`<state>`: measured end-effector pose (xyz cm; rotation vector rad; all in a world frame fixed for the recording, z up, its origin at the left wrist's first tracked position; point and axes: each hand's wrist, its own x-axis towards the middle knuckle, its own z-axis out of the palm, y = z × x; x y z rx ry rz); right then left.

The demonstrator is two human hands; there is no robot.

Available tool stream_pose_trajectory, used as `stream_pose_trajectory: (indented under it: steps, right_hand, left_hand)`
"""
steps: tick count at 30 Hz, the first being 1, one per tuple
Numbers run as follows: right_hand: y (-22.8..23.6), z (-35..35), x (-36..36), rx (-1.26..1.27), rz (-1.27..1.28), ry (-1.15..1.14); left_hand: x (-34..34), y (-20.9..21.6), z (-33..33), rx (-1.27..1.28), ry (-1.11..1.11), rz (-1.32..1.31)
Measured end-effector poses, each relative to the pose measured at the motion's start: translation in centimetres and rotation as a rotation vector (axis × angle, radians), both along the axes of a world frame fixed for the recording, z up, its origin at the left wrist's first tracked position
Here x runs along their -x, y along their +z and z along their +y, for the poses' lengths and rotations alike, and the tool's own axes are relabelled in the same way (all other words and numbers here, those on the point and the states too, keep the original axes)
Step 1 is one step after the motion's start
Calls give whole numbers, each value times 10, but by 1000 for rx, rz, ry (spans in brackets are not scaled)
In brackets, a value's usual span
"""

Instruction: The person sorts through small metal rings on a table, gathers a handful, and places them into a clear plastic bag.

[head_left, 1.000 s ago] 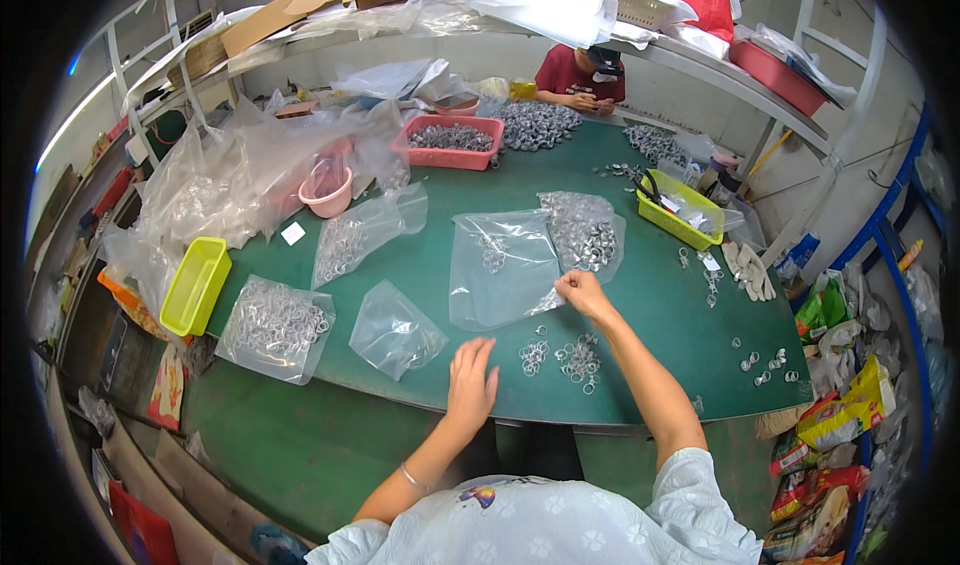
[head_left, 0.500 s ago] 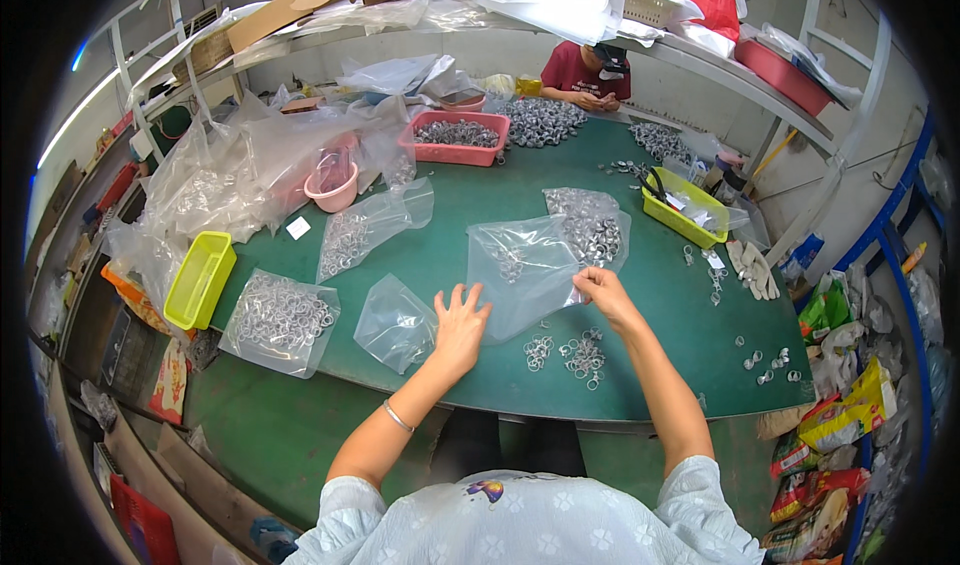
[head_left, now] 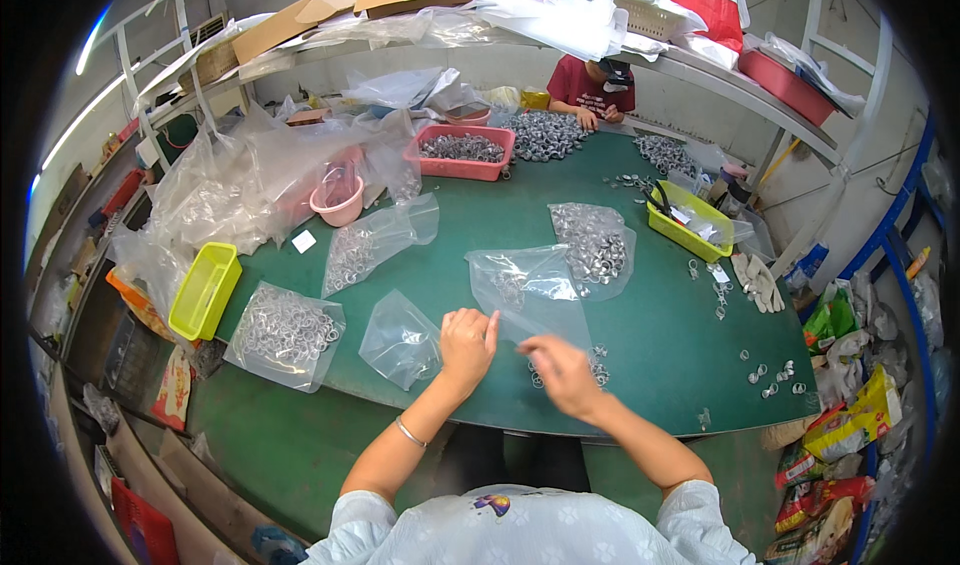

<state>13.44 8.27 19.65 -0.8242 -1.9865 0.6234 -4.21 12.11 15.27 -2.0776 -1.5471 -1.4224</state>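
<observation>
A clear plastic bag (head_left: 545,300) with a few metal rings inside lies in the middle of the green table. My left hand (head_left: 467,349) is at the bag's near-left edge, its fingers curled in and closed at the plastic. My right hand (head_left: 562,373), smeared by motion, hangs over the loose rings (head_left: 600,367) close to the table's front edge and partly hides them. Behind the middle bag is a bag of shiny metal rings (head_left: 598,250). Left of my left hand rests a nearly flat clear bag (head_left: 398,340).
Ring-filled bags (head_left: 285,333) lie at the left, near a yellow-green basket (head_left: 204,290). Pink tray (head_left: 460,165) and pink bowl (head_left: 338,203) stand farther back. A green basket (head_left: 690,227) and gloves (head_left: 757,283) are at right. Another person (head_left: 590,90) sits at the far side.
My right hand has let go of the bag's right edge and moved left and nearer. My left hand's spread fingers have curled closed. The bag's near edge has shifted.
</observation>
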Motion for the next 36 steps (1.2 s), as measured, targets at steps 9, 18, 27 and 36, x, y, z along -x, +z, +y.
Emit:
stream_pose_trajectory:
  steps: [9,18,27,36]
  right_hand:
    - [-37,57,38,180,-272,-268]
    - [-119,149,57,-82,-371,-221]
    - [-139,156,65,-266,-612,-10]
    - [-117,144,67,-328,-554,101]
  left_hand:
    - [16,-8,-21,-10,-68,22]
    - [-4,-18,-30,61,-507,4]
    - [-17,-28,-44,66,-572,-27]
    - [-13,-29,-56,99,-528,-68]
